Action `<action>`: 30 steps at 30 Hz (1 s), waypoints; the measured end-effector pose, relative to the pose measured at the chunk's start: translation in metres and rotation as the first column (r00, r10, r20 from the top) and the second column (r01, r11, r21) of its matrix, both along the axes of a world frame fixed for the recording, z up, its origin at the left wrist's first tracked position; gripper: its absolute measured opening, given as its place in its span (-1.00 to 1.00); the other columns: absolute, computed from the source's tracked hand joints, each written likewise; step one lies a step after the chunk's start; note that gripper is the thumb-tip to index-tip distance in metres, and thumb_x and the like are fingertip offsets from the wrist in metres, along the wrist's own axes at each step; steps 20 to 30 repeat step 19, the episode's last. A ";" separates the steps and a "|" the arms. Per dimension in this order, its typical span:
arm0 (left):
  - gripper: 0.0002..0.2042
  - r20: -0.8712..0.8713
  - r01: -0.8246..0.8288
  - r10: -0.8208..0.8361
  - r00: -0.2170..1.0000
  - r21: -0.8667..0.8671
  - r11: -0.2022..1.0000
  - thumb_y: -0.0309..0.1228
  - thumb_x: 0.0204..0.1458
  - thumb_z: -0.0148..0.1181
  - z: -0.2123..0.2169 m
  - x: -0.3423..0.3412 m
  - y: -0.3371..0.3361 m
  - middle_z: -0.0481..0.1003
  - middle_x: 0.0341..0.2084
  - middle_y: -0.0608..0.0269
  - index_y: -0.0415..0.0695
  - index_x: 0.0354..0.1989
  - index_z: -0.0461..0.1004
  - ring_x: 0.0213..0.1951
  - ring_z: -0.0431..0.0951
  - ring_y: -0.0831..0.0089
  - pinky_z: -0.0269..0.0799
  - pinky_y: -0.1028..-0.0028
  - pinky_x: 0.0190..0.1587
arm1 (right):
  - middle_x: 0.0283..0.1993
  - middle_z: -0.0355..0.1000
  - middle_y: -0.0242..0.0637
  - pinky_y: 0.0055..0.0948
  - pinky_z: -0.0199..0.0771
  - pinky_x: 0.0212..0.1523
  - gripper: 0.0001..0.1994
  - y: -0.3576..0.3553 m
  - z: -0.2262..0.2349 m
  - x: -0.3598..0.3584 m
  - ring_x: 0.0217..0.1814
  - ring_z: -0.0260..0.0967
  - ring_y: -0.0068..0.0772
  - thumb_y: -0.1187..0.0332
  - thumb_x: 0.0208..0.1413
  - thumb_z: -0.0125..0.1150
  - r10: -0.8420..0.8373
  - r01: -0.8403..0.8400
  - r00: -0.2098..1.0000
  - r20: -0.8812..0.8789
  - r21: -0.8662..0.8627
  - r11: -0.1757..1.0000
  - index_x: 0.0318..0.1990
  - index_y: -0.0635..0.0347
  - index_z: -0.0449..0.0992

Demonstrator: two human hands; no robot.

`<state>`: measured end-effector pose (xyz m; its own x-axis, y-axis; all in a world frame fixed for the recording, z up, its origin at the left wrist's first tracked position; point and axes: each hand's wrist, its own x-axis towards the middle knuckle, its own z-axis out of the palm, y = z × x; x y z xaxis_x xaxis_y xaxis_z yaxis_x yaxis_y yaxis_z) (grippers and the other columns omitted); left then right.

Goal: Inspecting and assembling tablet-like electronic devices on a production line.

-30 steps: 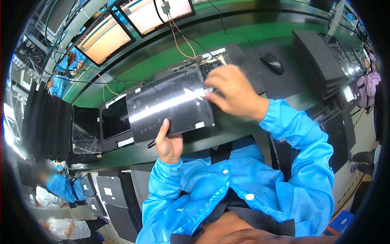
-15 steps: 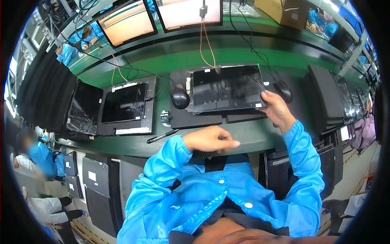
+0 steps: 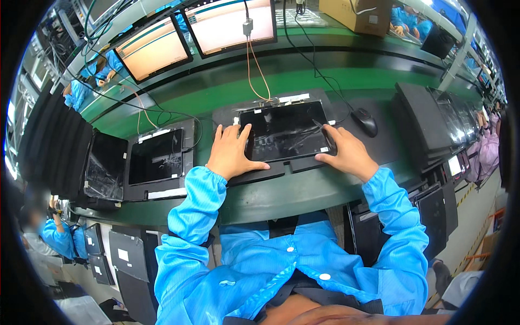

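A black glossy display panel (image 3: 284,130) lies flat in a dark foam holder (image 3: 254,174) on the green bench, white label tabs at its corners. At its left edge is my left hand (image 3: 233,154), fingers spread and thumb stretched along the holder's front. My right hand (image 3: 351,153) is at the opposite edge, fingertips near the right side and thumb by the lower right corner. Both hands are open; whether the fingertips press on the panel I cannot tell. Orange wires (image 3: 259,70) reach the panel's far edge.
Left of me, a second panel (image 3: 156,157) sits in its holder, with another panel (image 3: 105,165) leaning beside it. A black mouse (image 3: 364,122) is at the right, near stacked foam boards (image 3: 428,119). Two monitors (image 3: 233,24) (image 3: 153,47) stand behind; cables cross the bench.
The panel, tilted up in my right hand before, now lies flat in the holder. My left hand has moved up and spread at its left edge. My right hand has loosened. The view has shifted.
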<state>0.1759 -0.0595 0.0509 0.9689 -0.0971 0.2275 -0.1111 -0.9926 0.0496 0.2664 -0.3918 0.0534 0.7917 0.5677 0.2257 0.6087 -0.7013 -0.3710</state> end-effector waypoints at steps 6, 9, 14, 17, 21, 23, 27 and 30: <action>0.04 0.000 0.054 -0.054 0.999 -0.069 0.996 0.27 -0.31 0.53 0.002 0.008 0.001 0.38 0.21 -0.19 -0.27 0.28 0.42 0.24 0.37 -0.10 0.25 0.07 0.36 | -0.09 0.39 -0.13 -0.12 0.53 -0.09 -0.36 -0.005 -0.006 0.006 -0.08 0.48 -0.01 0.03 0.13 0.41 0.049 -0.049 0.999 0.006 -0.003 0.999 0.30 0.15 0.46; -0.04 0.044 0.067 -0.063 0.997 -0.095 0.993 0.24 -0.29 0.53 0.000 0.006 0.001 0.40 0.18 -0.15 -0.26 0.22 0.49 0.20 0.39 -0.07 0.31 0.09 0.32 | -0.09 0.37 -0.14 -0.14 0.54 -0.12 -0.40 -0.002 -0.007 0.007 -0.10 0.48 -0.04 0.02 0.16 0.38 0.069 -0.066 0.996 0.064 -0.056 0.996 0.27 0.14 0.49; -0.11 0.059 0.061 -0.055 0.997 -0.103 0.993 0.21 -0.27 0.53 0.000 0.006 0.001 0.43 0.16 -0.10 -0.27 0.14 0.56 0.19 0.41 -0.04 0.34 0.12 0.30 | -0.07 0.36 -0.15 -0.13 0.55 -0.15 -0.46 0.001 -0.011 0.011 -0.13 0.50 -0.04 0.03 0.20 0.34 0.077 -0.067 0.993 0.092 -0.102 0.993 0.26 0.07 0.51; -0.13 0.072 0.063 -0.055 0.996 -0.120 0.991 0.22 -0.26 0.52 -0.003 0.006 0.003 0.44 0.14 -0.08 -0.27 0.12 0.57 0.17 0.41 -0.05 0.35 0.11 0.28 | -0.07 0.35 -0.15 -0.13 0.55 -0.16 -0.48 0.002 -0.011 0.011 -0.14 0.50 -0.04 0.02 0.21 0.33 0.087 -0.075 0.991 0.107 -0.110 0.991 0.26 0.03 0.52; -0.13 0.079 0.065 -0.055 0.995 -0.126 0.990 0.22 -0.26 0.51 -0.008 0.004 0.004 0.44 0.12 -0.07 -0.26 0.11 0.57 0.16 0.40 -0.06 0.34 0.10 0.27 | -0.05 0.35 -0.15 -0.12 0.55 -0.15 -0.48 0.003 -0.012 0.012 -0.14 0.50 -0.03 0.03 0.21 0.33 0.106 -0.093 0.987 0.121 -0.110 0.990 0.26 0.02 0.52; -0.13 0.079 0.065 -0.055 0.995 -0.126 0.990 0.22 -0.26 0.51 -0.008 0.004 0.004 0.44 0.12 -0.07 -0.26 0.11 0.57 0.16 0.40 -0.06 0.34 0.10 0.27 | -0.05 0.35 -0.15 -0.12 0.55 -0.15 -0.48 0.003 -0.012 0.012 -0.14 0.50 -0.03 0.03 0.21 0.33 0.106 -0.093 0.987 0.121 -0.110 0.990 0.26 0.02 0.52; -0.13 0.079 0.065 -0.055 0.995 -0.126 0.990 0.22 -0.26 0.51 -0.008 0.004 0.004 0.44 0.12 -0.07 -0.26 0.11 0.57 0.16 0.40 -0.06 0.34 0.10 0.27 | -0.05 0.35 -0.15 -0.12 0.55 -0.15 -0.48 0.003 -0.012 0.012 -0.14 0.50 -0.03 0.03 0.21 0.33 0.106 -0.093 0.987 0.121 -0.110 0.990 0.26 0.02 0.52; -0.13 0.079 0.065 -0.055 0.995 -0.126 0.990 0.22 -0.26 0.51 -0.008 0.004 0.004 0.44 0.12 -0.07 -0.26 0.11 0.57 0.16 0.40 -0.06 0.34 0.10 0.27 | -0.05 0.35 -0.15 -0.12 0.55 -0.15 -0.48 0.003 -0.012 0.012 -0.14 0.50 -0.03 0.03 0.21 0.33 0.106 -0.093 0.987 0.121 -0.110 0.990 0.26 0.02 0.52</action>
